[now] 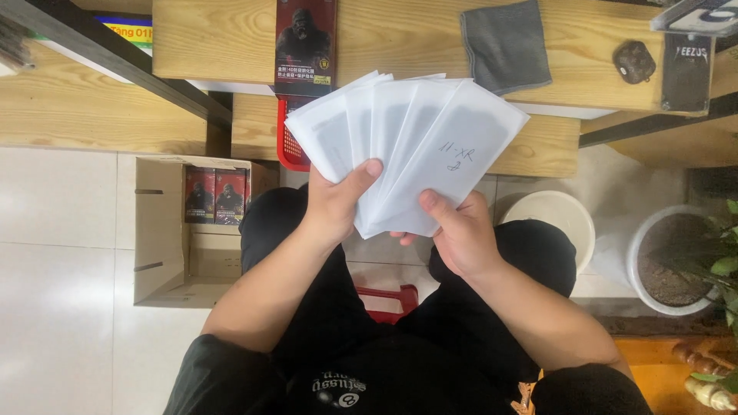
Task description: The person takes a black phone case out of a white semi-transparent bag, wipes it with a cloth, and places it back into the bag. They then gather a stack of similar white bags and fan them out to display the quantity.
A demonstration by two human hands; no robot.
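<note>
1. Spreading from the grip upward, the white sleeves (407, 146) fan so each face shows.
2. The left hand (338, 204) pinches their lower corner, thumb on top.
3. The right hand (461, 230) clamps the frontmost sleeve beside it.

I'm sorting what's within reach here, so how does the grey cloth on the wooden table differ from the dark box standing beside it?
The grey cloth is soft and plain, lying flat with one edge over the table front; the dark box is stiff, printed with a picture. The cloth is grey and roughly square; the box is black and red, tall and narrow. Both rest on the table, beyond the white sleeves fanned in the left hand and right hand.
</note>
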